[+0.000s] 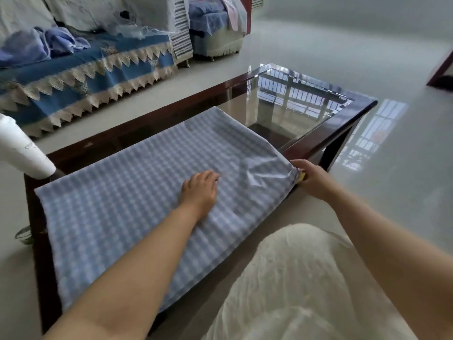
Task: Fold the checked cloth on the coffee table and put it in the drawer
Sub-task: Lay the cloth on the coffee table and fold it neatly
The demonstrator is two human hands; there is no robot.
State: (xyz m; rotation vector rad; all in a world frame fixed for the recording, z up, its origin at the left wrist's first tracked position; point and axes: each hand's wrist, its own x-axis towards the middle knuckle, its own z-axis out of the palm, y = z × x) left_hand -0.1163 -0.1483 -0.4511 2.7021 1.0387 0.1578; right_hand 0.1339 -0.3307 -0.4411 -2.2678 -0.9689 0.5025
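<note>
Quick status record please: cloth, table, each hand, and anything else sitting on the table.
cloth: checked cloth spread flat on the coffee table, wrinkled near its right corner
left hand: left hand rests on the cloth's middle
right hand: right hand grips the cloth's right corner
other: white object at the table's left edge
drawer: not visible

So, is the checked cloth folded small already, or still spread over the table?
Still spread: the checked cloth covers much of the coffee table. Layered near edges suggest one fold; its right corner is wrinkled.
</note>
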